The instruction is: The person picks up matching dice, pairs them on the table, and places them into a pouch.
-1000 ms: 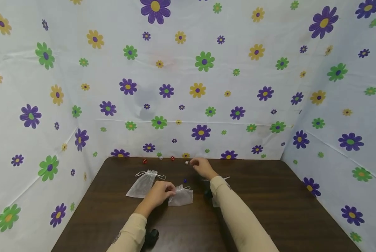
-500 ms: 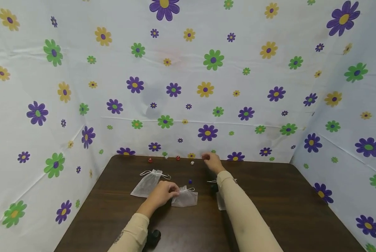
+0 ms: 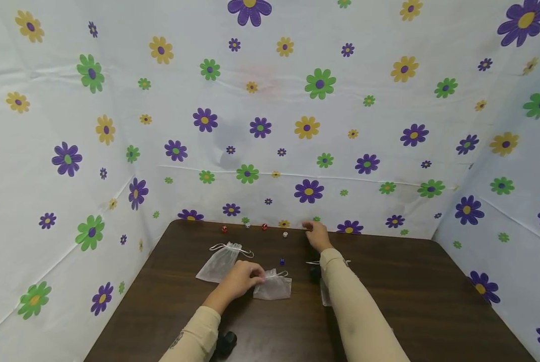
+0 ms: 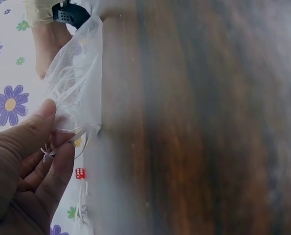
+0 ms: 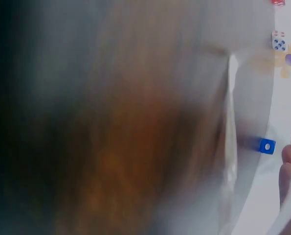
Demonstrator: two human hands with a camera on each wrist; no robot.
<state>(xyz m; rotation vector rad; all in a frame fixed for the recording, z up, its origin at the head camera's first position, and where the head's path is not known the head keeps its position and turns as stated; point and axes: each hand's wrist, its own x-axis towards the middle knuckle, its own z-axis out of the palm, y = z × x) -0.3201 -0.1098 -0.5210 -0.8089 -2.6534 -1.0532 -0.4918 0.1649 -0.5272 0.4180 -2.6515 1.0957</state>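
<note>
The left hand (image 3: 240,279) pinches a small white see-through mesh bag (image 3: 274,290), thumb and fingers nearly together, on a brown wooden table (image 3: 270,332). Behind the bag, to its right, is the right hand (image 3: 318,236); I can't tell its grip. Just behind the bag sits 1 blue cube die (image 3: 282,261); farther back, 2 red dice (image 3: 225,229) and 2 white dice (image 3: 285,234).

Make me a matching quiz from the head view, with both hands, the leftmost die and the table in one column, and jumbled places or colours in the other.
1. Left hand
2. Leftmost die
3. Right hand
4. Table

A. Near the far edge
B. Dark brown
C. Pinching the middle bag
D. Red

Pairs: 1-C, 2-D, 3-A, 4-B
</note>
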